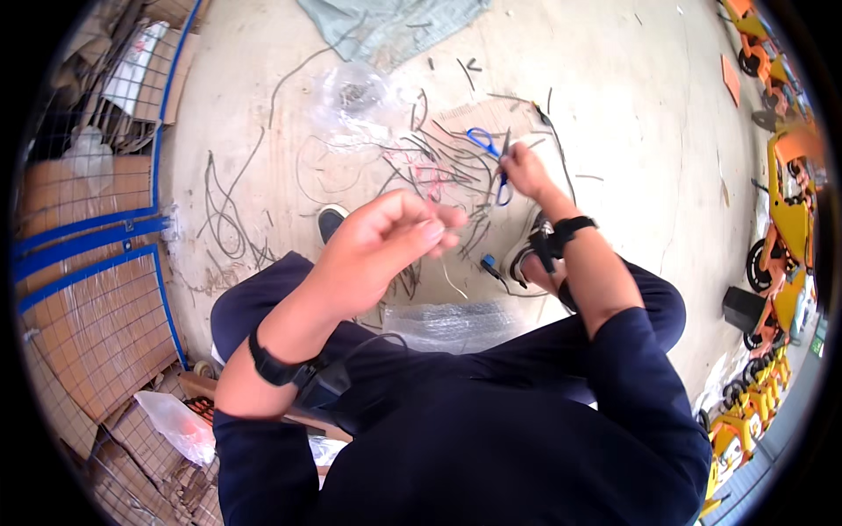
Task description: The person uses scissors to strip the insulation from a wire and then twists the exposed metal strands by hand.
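Pale concrete floor (631,96) spreads under the seated person, littered with cut dark wire scraps (438,158). Nearest, the left hand (386,241) is raised with fingertips pinched together on something too thin to make out. Beyond and to its right, the right hand (524,171) grips blue-handled metal scissors (491,151), long axis running up-left, blades pointing upward, away from the body

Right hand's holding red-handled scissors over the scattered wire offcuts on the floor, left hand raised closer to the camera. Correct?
Not quite: the scissors have blue handles, not red. The head view shows the right hand gripping them above the wire offcuts on the concrete floor. The left hand is raised closer to the camera, as you said.
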`<action>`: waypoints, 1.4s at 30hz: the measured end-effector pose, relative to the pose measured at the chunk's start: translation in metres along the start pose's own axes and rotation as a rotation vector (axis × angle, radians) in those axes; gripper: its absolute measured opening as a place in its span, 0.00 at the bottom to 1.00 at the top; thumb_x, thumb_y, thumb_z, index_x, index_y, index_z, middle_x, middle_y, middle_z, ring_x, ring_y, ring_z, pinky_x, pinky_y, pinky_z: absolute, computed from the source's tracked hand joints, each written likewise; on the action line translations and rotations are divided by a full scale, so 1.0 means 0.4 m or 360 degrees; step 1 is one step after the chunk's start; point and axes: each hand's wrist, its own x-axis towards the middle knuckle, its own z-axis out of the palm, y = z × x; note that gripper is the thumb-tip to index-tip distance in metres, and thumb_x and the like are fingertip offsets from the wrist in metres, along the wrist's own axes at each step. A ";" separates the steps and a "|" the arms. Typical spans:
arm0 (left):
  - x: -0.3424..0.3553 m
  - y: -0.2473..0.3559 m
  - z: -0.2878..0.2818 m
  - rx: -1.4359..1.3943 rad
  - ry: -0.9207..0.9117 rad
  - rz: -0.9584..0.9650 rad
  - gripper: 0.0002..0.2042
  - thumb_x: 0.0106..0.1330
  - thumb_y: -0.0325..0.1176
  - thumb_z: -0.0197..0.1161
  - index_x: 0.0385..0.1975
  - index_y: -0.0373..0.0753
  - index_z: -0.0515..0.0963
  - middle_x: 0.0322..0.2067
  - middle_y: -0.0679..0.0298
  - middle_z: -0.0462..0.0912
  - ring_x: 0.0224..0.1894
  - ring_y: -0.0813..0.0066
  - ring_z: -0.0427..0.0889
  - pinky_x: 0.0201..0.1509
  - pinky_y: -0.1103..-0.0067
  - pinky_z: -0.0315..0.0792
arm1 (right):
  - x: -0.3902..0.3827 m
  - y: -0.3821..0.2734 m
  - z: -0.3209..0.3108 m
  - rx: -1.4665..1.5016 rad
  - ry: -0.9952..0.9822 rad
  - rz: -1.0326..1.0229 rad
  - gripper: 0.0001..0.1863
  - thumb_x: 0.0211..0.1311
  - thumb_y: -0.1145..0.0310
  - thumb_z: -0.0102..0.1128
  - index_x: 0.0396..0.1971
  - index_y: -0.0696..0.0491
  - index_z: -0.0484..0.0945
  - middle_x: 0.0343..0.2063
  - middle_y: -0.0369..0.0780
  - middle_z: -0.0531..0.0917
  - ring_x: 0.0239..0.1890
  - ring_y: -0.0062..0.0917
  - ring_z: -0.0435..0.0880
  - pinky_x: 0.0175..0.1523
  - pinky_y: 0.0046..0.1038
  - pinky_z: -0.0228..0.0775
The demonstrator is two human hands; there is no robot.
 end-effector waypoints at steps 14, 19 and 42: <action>-0.065 0.081 0.021 0.0123 0.0182 0.0297 0.09 0.68 0.28 0.58 0.43 0.32 0.77 0.36 0.61 0.81 0.34 0.79 0.79 0.37 0.82 0.72 | -0.498 -0.622 -0.353 0.0928 -0.0391 -0.0520 0.07 0.70 0.69 0.52 0.37 0.57 0.73 0.26 0.32 0.76 0.28 0.14 0.77 0.35 0.18 0.69; -0.083 0.070 0.029 0.0064 0.0149 0.0197 0.11 0.67 0.27 0.59 0.46 0.31 0.77 0.38 0.60 0.83 0.37 0.81 0.80 0.39 0.84 0.74 | -0.535 -0.662 -0.310 0.0339 -0.0424 -0.0803 0.08 0.65 0.68 0.58 0.31 0.57 0.76 0.15 0.39 0.75 0.21 0.27 0.77 0.32 0.26 0.69; -0.083 0.045 0.085 -0.0082 0.0081 -0.0116 0.13 0.68 0.24 0.53 0.51 0.28 0.75 0.35 0.58 0.84 0.34 0.83 0.81 0.36 0.89 0.75 | -0.504 -0.609 -0.288 -0.0040 -0.0069 -0.1393 0.05 0.57 0.70 0.62 0.25 0.54 0.78 0.12 0.38 0.73 0.18 0.34 0.75 0.32 0.30 0.63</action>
